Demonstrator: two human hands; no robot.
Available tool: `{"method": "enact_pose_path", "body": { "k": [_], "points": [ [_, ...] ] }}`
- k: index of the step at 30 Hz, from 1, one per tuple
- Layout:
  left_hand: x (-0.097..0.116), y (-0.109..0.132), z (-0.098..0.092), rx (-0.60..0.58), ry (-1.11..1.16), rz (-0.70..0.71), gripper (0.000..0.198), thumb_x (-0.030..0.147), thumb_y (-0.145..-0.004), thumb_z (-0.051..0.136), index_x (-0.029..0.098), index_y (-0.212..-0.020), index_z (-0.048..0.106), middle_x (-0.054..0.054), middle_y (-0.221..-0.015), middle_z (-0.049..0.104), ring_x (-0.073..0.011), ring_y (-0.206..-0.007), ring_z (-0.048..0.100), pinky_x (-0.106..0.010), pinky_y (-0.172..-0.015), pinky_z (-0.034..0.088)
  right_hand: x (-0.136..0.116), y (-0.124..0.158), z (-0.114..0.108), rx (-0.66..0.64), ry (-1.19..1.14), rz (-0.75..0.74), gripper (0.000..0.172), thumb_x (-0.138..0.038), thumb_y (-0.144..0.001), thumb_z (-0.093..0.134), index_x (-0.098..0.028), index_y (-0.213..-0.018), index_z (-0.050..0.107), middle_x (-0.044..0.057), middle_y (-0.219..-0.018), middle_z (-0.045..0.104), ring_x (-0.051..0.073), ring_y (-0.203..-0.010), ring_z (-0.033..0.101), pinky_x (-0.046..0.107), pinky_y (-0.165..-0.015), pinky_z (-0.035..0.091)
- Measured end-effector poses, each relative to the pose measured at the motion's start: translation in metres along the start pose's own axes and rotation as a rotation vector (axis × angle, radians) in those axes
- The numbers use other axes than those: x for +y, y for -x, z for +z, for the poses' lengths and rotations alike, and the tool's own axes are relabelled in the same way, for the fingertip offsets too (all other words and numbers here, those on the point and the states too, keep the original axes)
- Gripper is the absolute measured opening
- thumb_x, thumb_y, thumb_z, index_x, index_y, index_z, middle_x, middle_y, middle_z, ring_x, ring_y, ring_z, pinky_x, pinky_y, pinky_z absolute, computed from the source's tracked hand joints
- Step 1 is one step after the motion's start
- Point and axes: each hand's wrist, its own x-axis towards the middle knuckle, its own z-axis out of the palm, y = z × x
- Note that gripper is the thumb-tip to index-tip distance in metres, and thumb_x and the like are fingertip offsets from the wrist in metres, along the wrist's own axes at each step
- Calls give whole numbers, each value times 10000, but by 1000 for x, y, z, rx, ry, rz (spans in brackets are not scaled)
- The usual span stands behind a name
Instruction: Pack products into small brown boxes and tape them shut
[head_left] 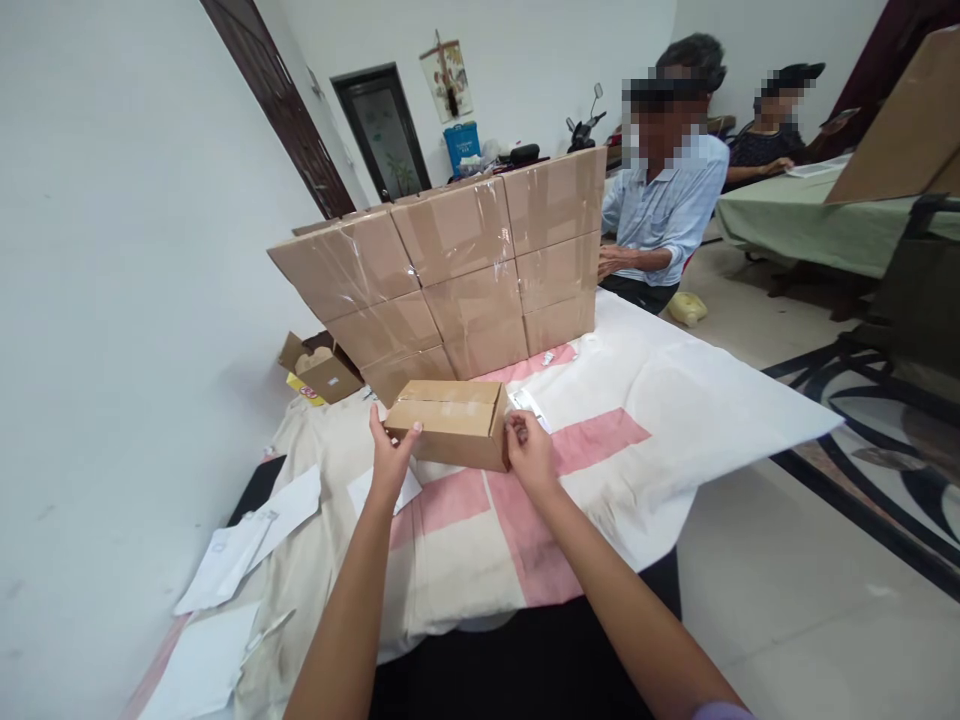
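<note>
A small closed cardboard box [450, 420] rests on the cloth-covered table [442, 570], its top flaps meeting under clear tape. My left hand [391, 455] grips the box's left end, thumb on the near side and fingers at the corner. At the right end, my right hand [529, 448] has its fingers bent and pinched together against the side panel. Whatever those fingertips hold, if anything, is too small to make out. Just behind the box stands a wall of stacked, taped cartons [480, 270]. A white paper [382, 490] lies partly under the left forearm.
White envelopes [225, 560] and a paper sheet [199, 660] lie along the table's left side. An open carton [330, 375] sits at the back left. Beyond the stack a co-worker [667, 200] sits, hands near the cartons. Another person sits at a green-covered table [817, 210].
</note>
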Motion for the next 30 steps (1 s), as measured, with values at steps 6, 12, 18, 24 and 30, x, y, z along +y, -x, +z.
{"method": "enact_pose_path", "body": {
  "k": [6,12,18,24,30],
  "points": [
    [-2,1,3,39,0,-20,1149,547,-767,756,160,-1608,76,-232,-1616,282,-318,-1480,362,-452,-1202,339,3,0,-2,-36,19,-2,154,-292,-932,460,-216,-925,595,83,-924,674,245,-859,631,375,-796,489],
    [-9,-1,5,67,-6,-22,1141,570,-740,770,209,-1604,118,-202,-1646,218,-349,-1489,330,-494,-1218,292,5,-2,-7,-107,19,-62,143,-234,-928,442,-226,-896,581,64,-912,668,228,-868,637,349,-798,494],
    [-14,-1,6,74,21,-39,1146,598,-748,748,204,-1612,106,-177,-1665,169,-347,-1513,280,-486,-1247,231,5,-2,-10,-154,-7,-46,102,-239,-922,477,-221,-874,564,42,-826,661,202,-740,623,314,-693,482],
    [-17,-2,7,66,57,-51,1127,601,-754,745,198,-1610,132,-183,-1661,185,-360,-1513,278,-508,-1246,232,-2,-2,-20,-270,-28,-79,94,-217,-922,459,-223,-858,527,22,-837,624,195,-789,597,302,-718,462],
    [-19,-4,7,51,85,-40,1101,597,-752,741,177,-1598,173,-175,-1671,174,-337,-1535,234,-470,-1265,182,-6,-3,-25,-336,-28,-103,88,-201,-923,455,-220,-867,520,19,-859,602,195,-822,578,310,-754,448]
  ]
}}
